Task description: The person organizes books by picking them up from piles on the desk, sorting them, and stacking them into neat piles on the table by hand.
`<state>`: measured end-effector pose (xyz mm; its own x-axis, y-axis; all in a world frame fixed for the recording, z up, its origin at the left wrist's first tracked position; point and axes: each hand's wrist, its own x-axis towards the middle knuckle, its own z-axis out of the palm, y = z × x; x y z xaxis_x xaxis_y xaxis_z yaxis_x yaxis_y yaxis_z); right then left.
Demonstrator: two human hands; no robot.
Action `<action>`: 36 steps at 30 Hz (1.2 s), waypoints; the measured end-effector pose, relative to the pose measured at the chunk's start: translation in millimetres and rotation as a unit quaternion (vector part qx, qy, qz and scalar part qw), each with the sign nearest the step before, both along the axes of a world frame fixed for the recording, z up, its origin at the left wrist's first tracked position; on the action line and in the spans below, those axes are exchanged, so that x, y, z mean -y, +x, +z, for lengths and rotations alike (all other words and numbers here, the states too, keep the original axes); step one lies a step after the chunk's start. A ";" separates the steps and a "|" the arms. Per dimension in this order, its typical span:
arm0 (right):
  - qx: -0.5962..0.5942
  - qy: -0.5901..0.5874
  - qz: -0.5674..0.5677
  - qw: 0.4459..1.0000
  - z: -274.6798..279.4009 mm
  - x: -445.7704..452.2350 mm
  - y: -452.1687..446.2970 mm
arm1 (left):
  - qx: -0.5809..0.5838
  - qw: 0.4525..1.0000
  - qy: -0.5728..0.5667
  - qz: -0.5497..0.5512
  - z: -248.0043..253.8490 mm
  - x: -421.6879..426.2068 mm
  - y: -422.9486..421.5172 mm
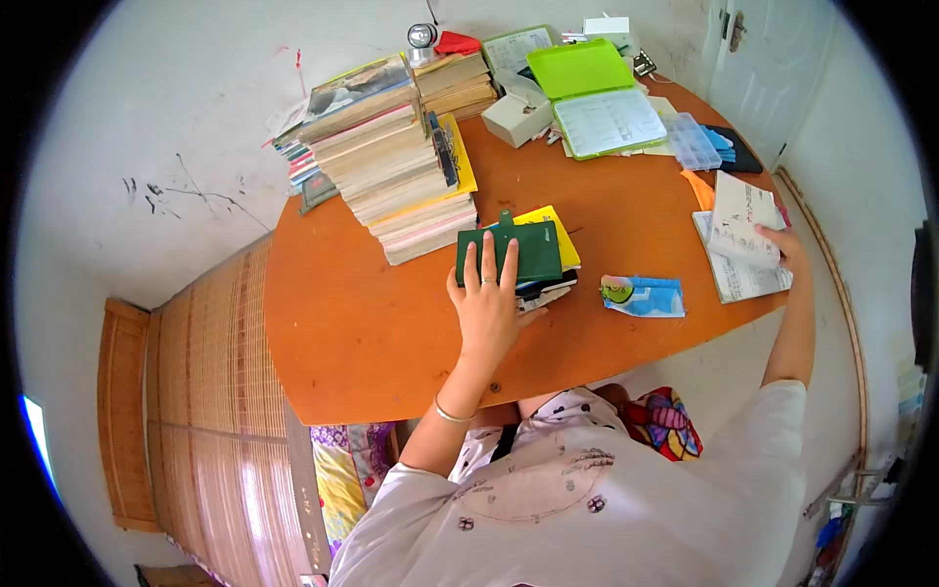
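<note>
My left hand [486, 303] lies with spread fingers on a dark green notebook [536, 252] with a strap tab at its top edge. The notebook tops a small pile that includes a yellow-covered book [563, 235]; the lower items are partly covered. At the table's right edge, my right hand [780, 245] grips the side of a white book [740, 215] with dark writing on its cover. That book is tilted over another pale book [734, 279] lying on the table. A blue packet [646, 297] with a green patch lies between the two hands.
Tall book stacks [391, 161] stand at the back left of the wooden table [352, 323]. Farther back are an open green case [606, 98], a white box [516, 117], a clear compartment box [691, 142] and a small silver lamp-like object [422, 41].
</note>
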<state>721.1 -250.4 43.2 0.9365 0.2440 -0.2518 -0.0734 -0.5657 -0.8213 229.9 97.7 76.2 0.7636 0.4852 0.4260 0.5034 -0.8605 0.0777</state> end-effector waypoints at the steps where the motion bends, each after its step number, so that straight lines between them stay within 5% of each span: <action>1: -0.099 0.136 0.009 0.986 14.3 -5.5 -17.0 | 0.003 1.000 0.001 0.001 -1.2 -2.6 -3.1; 7: 0.141 0.144 0.051 0.978 101.8 -67.0 -75.7 | 0.106 0.989 -0.067 -0.077 -8.4 -8.7 -15.3; 9: 0.103 0.259 0.065 0.958 138.8 -110.7 -116.1 | 0.181 0.973 -0.115 -0.088 -16.9 -14.6 -22.1; 11: -0.023 0.487 0.101 0.867 165.5 -160.1 -138.4 | 0.229 0.961 -0.133 -0.082 -19.5 -17.7 -26.9; 12: 0.122 0.496 0.212 0.833 164.7 -189.8 -144.3 | 0.268 0.951 -0.144 -0.062 -22.3 -21.7 -29.3; 14: 0.101 0.535 0.291 0.787 194.5 -260.1 -175.1 | 0.312 0.939 -0.145 -0.019 -20.1 -26.4 -37.8; 15: -0.066 0.560 0.259 0.784 223.6 -297.2 -197.5 | 0.320 0.937 -0.142 -0.012 -20.8 -28.4 -43.6; 16: 0.058 0.548 0.337 0.763 226.6 -338.3 -196.6 | 0.290 0.944 -0.156 0.021 -23.9 -30.4 -50.2; 18: 0.048 0.506 0.393 0.767 249.4 -400.5 -233.8 | 0.247 0.951 -0.172 0.069 -38.7 -34.7 -65.2; 19: -0.084 0.473 0.371 0.795 271.5 -420.2 -261.9 | 0.254 0.950 -0.166 0.078 -50.5 -34.5 -73.6; 22: -0.040 0.374 0.422 0.825 255.3 -501.7 -262.9 | 0.206 0.954 -0.174 0.136 -67.6 -33.5 -97.2; 24: 0.054 0.269 0.457 0.846 239.0 -527.0 -273.7 | 0.235 0.943 -0.220 0.086 -60.0 -28.2 -103.3; 25: 0.008 0.249 0.453 0.856 239.2 -532.0 -271.4 | 0.247 0.940 -0.219 0.087 -61.9 -28.9 -105.8; 27: 0.057 0.102 0.472 0.874 257.7 -529.2 -266.2 | 0.169 0.961 -0.204 0.084 -67.0 -31.1 -102.5; 31: 0.068 0.108 0.461 0.878 267.1 -514.1 -287.9 | 0.090 0.982 -0.143 0.089 -60.6 -23.6 -102.3; 36: 0.012 0.124 0.458 0.880 262.5 -518.6 -272.9 | 0.169 0.962 -0.205 0.063 -64.2 -27.9 -107.8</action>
<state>448.2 268.2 305.7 0.3226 0.9441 -0.0676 0.3395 -0.1821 -0.9228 122.1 125.5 12.1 0.5397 0.7446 0.3929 0.4880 -0.6569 0.5748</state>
